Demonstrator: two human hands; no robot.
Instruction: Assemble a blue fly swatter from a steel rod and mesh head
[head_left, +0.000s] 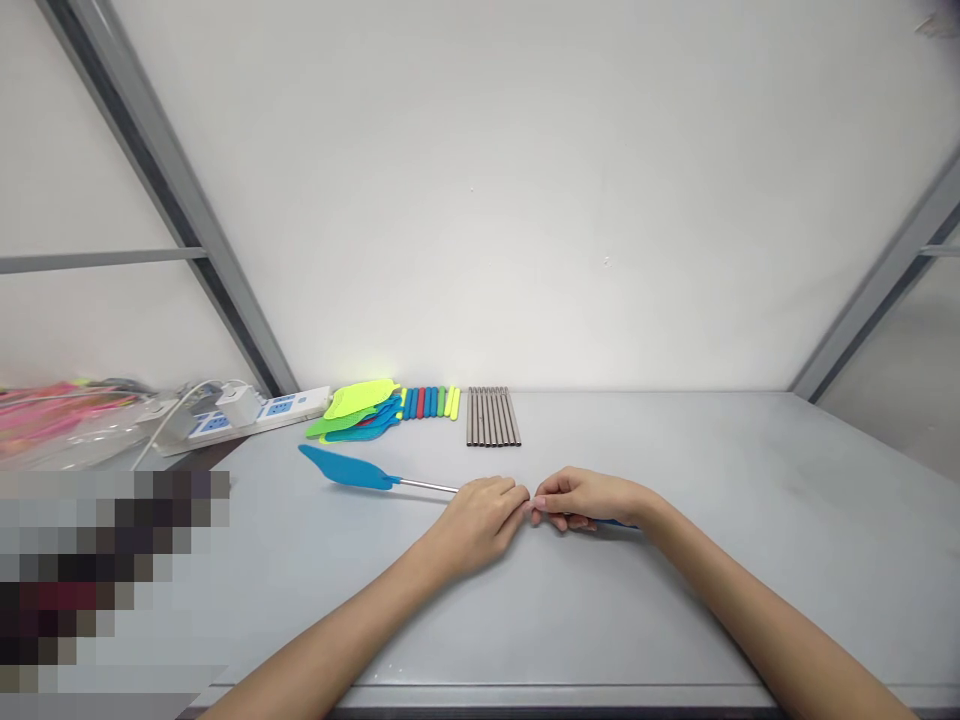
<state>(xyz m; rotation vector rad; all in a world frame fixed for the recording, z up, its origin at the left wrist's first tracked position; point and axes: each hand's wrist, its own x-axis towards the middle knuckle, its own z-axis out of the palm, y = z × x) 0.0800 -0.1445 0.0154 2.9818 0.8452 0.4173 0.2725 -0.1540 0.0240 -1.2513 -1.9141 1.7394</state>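
Note:
A blue fly swatter (pixel 352 470) lies across the middle of the table, its paddle to the left on a thin metal rod (pixel 427 486). My left hand (pixel 484 515) is closed over this rod, knuckles up. Close beside it, almost touching, my right hand (pixel 581 497) has its fingers curled in around the swatter's handle end. A bit of blue handle (pixel 619 522) shows beneath the right wrist. The join between rod and handle is hidden by my fingers.
Swatter paddles (pixel 360 400) in yellow, green and blue lie piled at the back left. Beside them are a row of coloured handles (pixel 431 402) and a row of metal tubes (pixel 493 417). A power strip (pixel 281 408) with plugs and cables sits farther left, near plastic-wrapped pink items (pixel 52 425).

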